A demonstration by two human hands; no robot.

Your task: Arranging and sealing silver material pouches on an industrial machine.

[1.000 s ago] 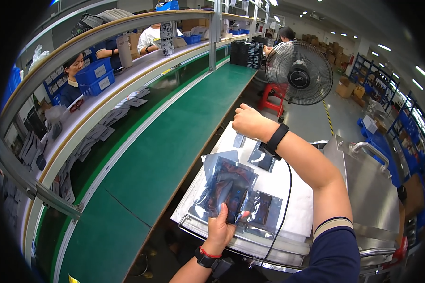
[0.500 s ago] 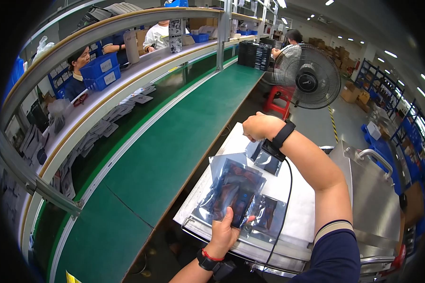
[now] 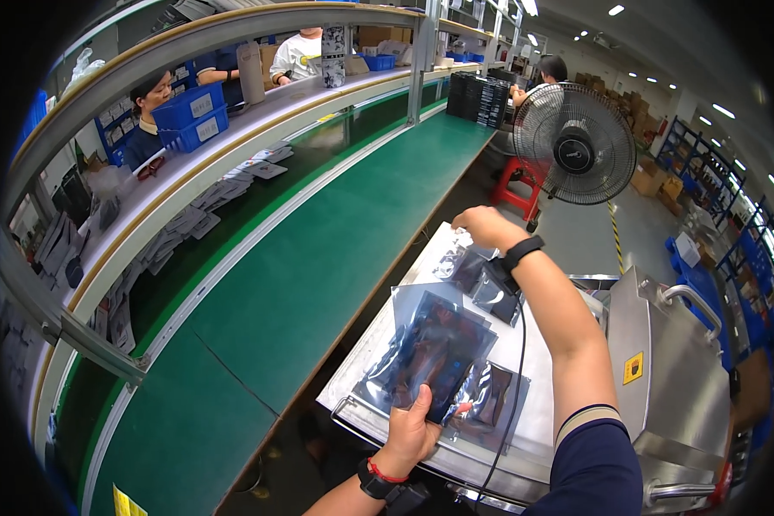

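My left hand (image 3: 414, 430) is closed on the lower end of a stack of shiny, dark see-through antistatic bags (image 3: 443, 340), its thumb pressed on top. What lies inside the bags is hard to make out. At the far corner of the white-topped surface, my right hand (image 3: 483, 226) is bent down with its fingers curled. Right below its fingertips is a glossy antistatic bag (image 3: 464, 265); whether the fingers pinch its edge is hidden. Another bag (image 3: 497, 297) lies next to that one. Beside the held stack, more bags (image 3: 490, 397) lie flat on the white top (image 3: 537, 370).
A black cable (image 3: 518, 378) runs down across the white top. To the right stands a steel machine with a handle (image 3: 692, 301). The green conveyor (image 3: 258, 301) runs along the left. Beyond my right hand are a standing fan (image 3: 574, 150) and a red stool (image 3: 518, 187).
My right hand has shifted slightly and its fingers now reach lower at the far corner, where more of the glossy bag shows. The left hand keeps its hold on the stack. The view has turned slightly.
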